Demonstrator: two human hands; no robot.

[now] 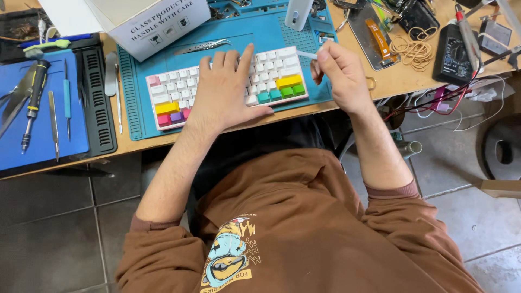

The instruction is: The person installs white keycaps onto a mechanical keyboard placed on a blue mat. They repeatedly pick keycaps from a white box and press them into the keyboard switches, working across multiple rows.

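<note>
Left hand (228,89) lies flat, fingers spread, on the small white keyboard with coloured keycaps (277,76) on the teal silicone mat (271,35). Right hand (339,73) pinches a thin white swab-like stick (307,54). Risk: light pinch, stick may slip; keyboard could slide off the mat edge.

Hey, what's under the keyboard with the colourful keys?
The keyboard lies on a blue work mat on the wooden bench. The left hand rests flat on its middle keys, hiding them. The mat surface directly beneath the keyboard is covered.
</note>
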